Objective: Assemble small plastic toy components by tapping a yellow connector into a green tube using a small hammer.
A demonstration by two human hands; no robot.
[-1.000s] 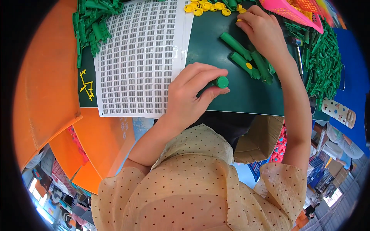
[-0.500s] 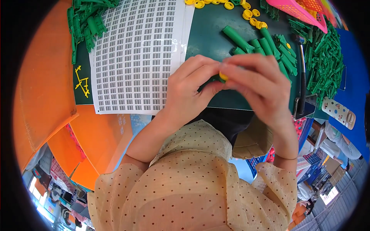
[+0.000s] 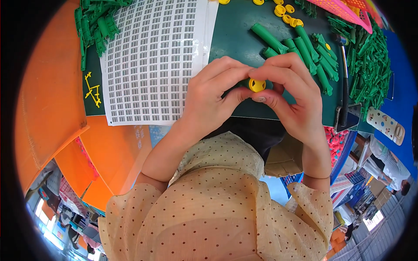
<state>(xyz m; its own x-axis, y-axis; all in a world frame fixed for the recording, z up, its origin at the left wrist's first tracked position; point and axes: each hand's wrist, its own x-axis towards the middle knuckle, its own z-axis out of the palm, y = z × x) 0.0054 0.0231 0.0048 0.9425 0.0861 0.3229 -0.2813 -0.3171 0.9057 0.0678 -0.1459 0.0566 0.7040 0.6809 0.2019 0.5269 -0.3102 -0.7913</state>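
A round yellow cap (image 3: 257, 85) with slot-like openings faces up between my hands, above the front part of the dark green tabletop. My left hand (image 3: 210, 93) is closed, with thumb and fingertips pinching the cap's left side. From the other side, the thumb and fingers of my right hand (image 3: 296, 98) curl round and grip the cap. Whatever sits behind or under the cap is mostly hidden by my fingers. Just beyond my right hand lie several green tubes (image 3: 267, 37). More yellow caps (image 3: 279, 11) are scattered at the far edge.
A printed label sheet (image 3: 152, 65) covers the table's left part, beside thin yellow sprues (image 3: 92, 90) and green plastic pieces (image 3: 102, 28). On the right are a hammer (image 3: 345, 82), a dark phone-like slab (image 3: 349, 117), a green heap (image 3: 370, 69), a spotted white case (image 3: 385, 125) and a pink basket (image 3: 348, 11).
My right hand's fingers have spread from over the cap and shifted slightly left, so the cap's yellow top now shows. My left hand stays closed in nearly the same place.
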